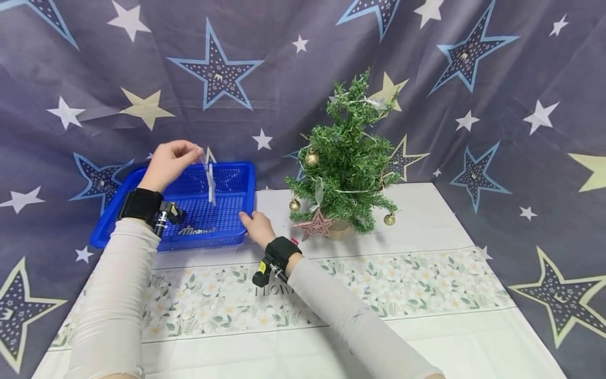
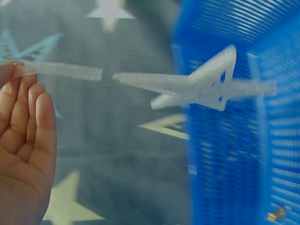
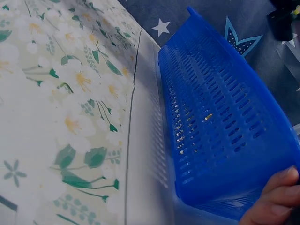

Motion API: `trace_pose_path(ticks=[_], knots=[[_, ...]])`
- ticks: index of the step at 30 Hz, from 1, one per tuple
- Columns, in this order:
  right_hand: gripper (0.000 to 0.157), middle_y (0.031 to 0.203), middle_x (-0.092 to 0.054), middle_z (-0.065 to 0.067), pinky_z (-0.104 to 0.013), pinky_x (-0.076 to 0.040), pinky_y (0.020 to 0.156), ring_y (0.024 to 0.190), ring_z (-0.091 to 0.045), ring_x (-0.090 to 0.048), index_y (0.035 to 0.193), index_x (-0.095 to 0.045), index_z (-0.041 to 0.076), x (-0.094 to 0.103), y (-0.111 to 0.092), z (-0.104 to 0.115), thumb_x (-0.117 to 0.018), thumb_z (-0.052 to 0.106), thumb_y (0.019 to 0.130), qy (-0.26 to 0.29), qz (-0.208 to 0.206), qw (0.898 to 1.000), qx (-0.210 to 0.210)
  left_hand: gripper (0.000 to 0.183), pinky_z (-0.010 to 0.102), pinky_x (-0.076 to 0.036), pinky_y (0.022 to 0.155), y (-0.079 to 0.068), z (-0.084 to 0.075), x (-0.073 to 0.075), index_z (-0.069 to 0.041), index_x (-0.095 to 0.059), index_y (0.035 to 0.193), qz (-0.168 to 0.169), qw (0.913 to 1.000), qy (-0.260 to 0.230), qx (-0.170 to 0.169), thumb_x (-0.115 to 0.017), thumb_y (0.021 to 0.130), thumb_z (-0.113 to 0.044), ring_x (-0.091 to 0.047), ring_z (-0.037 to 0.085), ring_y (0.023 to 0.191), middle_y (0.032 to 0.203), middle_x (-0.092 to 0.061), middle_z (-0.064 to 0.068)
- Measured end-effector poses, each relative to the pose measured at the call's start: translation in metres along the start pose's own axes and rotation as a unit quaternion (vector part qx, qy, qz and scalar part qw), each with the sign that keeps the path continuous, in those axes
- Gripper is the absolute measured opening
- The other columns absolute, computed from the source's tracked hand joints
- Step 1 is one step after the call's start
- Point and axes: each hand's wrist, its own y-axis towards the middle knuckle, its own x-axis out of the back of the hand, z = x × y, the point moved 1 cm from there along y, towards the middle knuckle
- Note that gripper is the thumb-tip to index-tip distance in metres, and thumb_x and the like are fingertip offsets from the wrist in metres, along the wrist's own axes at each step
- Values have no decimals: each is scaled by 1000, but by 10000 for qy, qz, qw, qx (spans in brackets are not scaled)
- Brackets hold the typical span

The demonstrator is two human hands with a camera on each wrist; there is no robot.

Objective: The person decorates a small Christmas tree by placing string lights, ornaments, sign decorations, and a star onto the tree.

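A white star ornament (image 1: 211, 185) hangs edge-on over the blue plastic basket (image 1: 245, 184). My left hand (image 1: 167, 162) pinches the sheer ribbon (image 2: 65, 70) at its upper end between thumb and fingertips. In the left wrist view the star (image 2: 206, 86) shows an openwork frame, and the other fingers lie loosely bent below the ribbon. My right hand (image 1: 259, 229) grips the basket's right side near the front corner, thumb over the rim. Only part of these fingers (image 3: 276, 201) shows in the right wrist view. Silver lettering (image 1: 196, 230) lies inside the basket.
Right of the basket stands a small artificial Christmas tree (image 1: 352, 158) with gold balls (image 1: 311, 158) and a pink glitter star (image 1: 315, 225). A floral-banded cloth (image 1: 416, 284) covers the table. Star-printed fabric (image 1: 284, 63) hangs close behind.
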Motion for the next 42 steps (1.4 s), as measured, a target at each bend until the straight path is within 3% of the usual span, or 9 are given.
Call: trace_pose_path(ticks=[5,10,14,16,18,22,27,34,42], knots=[[58,52,-49,2,-22,-32,45,44,-12,-38,73,-54,13,5,-15,-8,-33,60,99,326,471,9983,-63,22,10,-47,71,-4,-56,19,-6,-71,97,-536,9912,-1188,-227,-65,93,-26,-60,-5,72,76,-65,-25],[46,54,-52,6,-19,-31,44,44,-7,-36,75,-51,14,26,-65,-3,-40,50,101,13,1788,9834,291,14,13,-49,75,-20,-121,29,-7,-71,93,-667,9766,-1911,-721,-66,92,-20,-61,2,75,79,-68,-16],[26,66,-59,5,-17,-37,48,50,-3,-41,87,-56,10,66,-124,22,-51,31,100,-671,2879,9467,1282,16,14,-47,73,-40,-162,29,-4,-71,92,-592,9770,-1755,-1056,-66,92,-19,-60,4,75,78,-68,-16],[19,71,-62,0,-16,-41,51,54,-1,-46,92,-58,8,95,-152,37,-52,25,99,-876,2881,9347,1890,16,16,-46,70,-50,-177,23,-4,-72,92,-502,9771,-1692,-1191,-67,92,-19,-60,4,74,77,-69,-17],[14,75,-64,-5,-17,-47,56,60,2,-51,95,-59,7,125,-174,51,-53,19,98,-970,2501,9298,2521,17,16,-47,70,-61,-190,14,-3,-73,92,-316,9763,-1719,-1275,-68,91,-19,-62,5,74,78,-71,-14],[7,80,-65,-11,-21,-53,62,69,3,-56,99,-58,2,178,-200,64,-56,6,94,-805,1137,9263,3501,12,18,-53,70,-87,-212,-12,-8,-74,90,243,9753,-1707,-1381,-69,91,-19,-67,10,74,82,-74,-6],[24,92,-66,-11,-23,-50,65,78,-3,-57,116,-58,4,226,-211,53,-58,2,92,-724,-166,9239,3753,6,21,-54,67,-112,-231,-70,-14,-74,90,946,9685,-1749,-1499,-70,89,-18,-66,13,72,87,-75,0],[27,101,-67,-13,-24,-51,68,78,-4,-56,120,-61,8,253,-209,18,-59,4,93,-950,81,9422,3212,10,24,-56,65,-138,-246,-157,-12,-74,93,1867,9388,-2578,-1316,-69,89,-19,-64,8,68,88,-75,5],[12,98,-67,11,-24,-55,77,85,-5,-65,103,-66,4,284,-209,-17,-59,1,93,-505,168,9582,2810,10,19,-56,71,-149,-265,-219,-16,-75,91,1353,9455,-2534,-1536,-70,88,-25,-65,2,73,90,-76,0]])
